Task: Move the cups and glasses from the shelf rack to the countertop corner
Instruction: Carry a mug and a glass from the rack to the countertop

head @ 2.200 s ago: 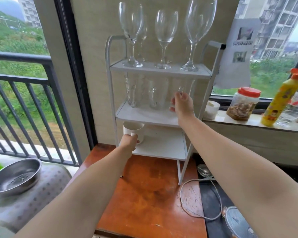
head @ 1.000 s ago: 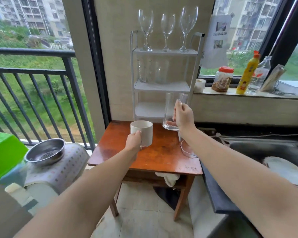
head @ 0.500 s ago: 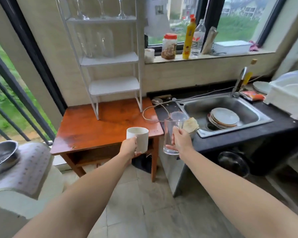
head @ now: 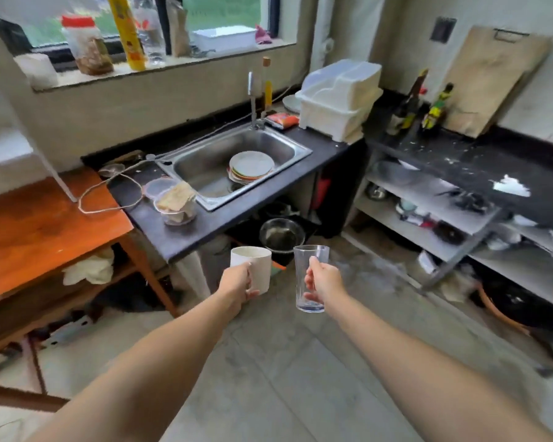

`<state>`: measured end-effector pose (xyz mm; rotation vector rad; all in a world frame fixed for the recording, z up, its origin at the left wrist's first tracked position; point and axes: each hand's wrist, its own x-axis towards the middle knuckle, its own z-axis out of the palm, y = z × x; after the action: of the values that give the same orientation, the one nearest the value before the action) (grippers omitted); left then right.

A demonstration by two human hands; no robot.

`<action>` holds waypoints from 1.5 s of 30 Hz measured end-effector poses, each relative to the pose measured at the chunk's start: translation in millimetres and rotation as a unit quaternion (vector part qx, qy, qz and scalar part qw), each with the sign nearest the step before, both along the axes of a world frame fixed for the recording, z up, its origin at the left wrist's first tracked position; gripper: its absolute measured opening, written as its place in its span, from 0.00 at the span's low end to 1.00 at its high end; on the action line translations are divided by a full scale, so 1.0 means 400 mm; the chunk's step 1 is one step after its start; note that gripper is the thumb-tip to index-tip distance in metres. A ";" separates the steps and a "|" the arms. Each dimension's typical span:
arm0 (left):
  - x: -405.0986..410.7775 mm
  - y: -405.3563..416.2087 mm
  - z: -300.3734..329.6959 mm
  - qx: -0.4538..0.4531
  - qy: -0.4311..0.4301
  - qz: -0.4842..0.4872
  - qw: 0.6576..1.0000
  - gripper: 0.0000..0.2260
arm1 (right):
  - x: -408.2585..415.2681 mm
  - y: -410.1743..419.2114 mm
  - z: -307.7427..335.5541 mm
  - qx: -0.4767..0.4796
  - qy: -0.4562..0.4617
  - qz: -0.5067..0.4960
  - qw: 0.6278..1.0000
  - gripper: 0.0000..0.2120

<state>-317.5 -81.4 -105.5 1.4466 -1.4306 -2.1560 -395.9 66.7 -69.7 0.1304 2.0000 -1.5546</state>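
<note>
Both hands have swung from the rack toward the surface at 2 o'clock. Left hand grasps the mug, right hand the glass; a loose grip could let the smooth glass slip to the floor.

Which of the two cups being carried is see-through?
The tall glass in the right hand; the mug in the left hand is opaque white.

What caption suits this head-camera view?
Left hand grips a white mug, right hand a clear glass, before the sink.
</note>
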 end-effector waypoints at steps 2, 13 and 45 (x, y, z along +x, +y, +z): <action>-0.062 0.109 -0.003 -0.002 -0.009 -0.039 0.999 0.11 | -0.032 0.106 -0.016 0.017 -0.010 -0.033 0.999 0.18; -0.378 0.568 -0.029 0.016 -0.059 -0.254 0.965 0.09 | -0.210 0.573 -0.078 0.028 -0.068 -0.240 0.968 0.19; -1.627 1.372 0.013 0.034 -0.061 -0.480 0.875 0.05 | -1.271 1.403 -0.006 0.051 -0.088 -0.416 0.904 0.18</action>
<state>-968.5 467.6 -100.3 0.9640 -2.5307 -2.6434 -904.3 627.9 -72.1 1.2606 1.9740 -1.8132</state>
